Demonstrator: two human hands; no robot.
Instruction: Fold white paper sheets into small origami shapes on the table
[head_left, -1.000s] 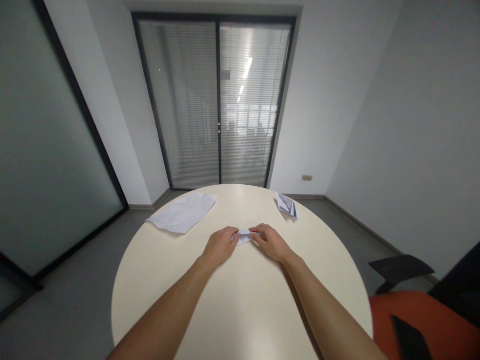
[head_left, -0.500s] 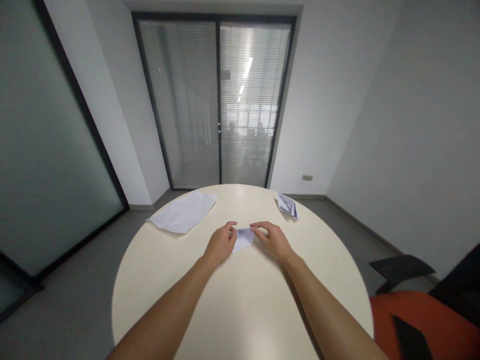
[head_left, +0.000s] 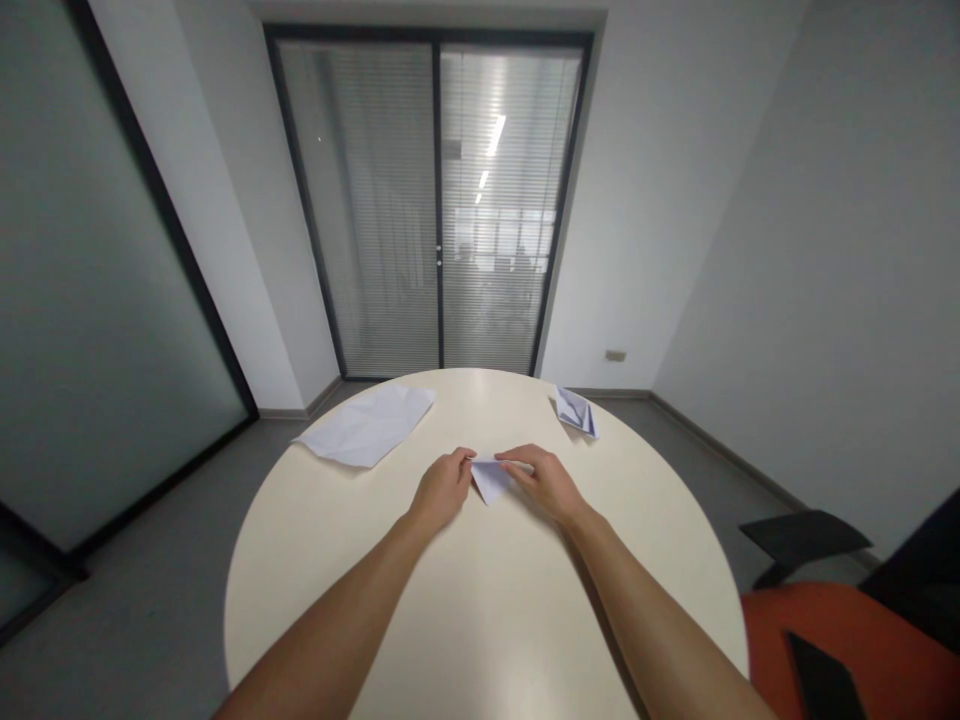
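Between my two hands is a small folded piece of white paper (head_left: 490, 481), its visible part a triangle with one point toward me. My left hand (head_left: 445, 484) pinches its left corner between thumb and fingers. On the other side, my right hand (head_left: 545, 478) grips the right end, fingers bent over the top edge and thumb below. Part of the paper is covered by the fingers. Both forearms reach in over the round cream table (head_left: 480, 620).
A large creased white sheet (head_left: 367, 425) lies at the table's far left edge. A folded paper piece (head_left: 576, 412) stands near the far right edge. An orange chair (head_left: 840, 640) with black armrests is at the right. Glass doors (head_left: 439, 200) with blinds are beyond.
The paper has turned or been refolded in my hands: its lower outline went from a slanted four-sided shape to a downward-pointing triangle. My hands shifted only slightly.
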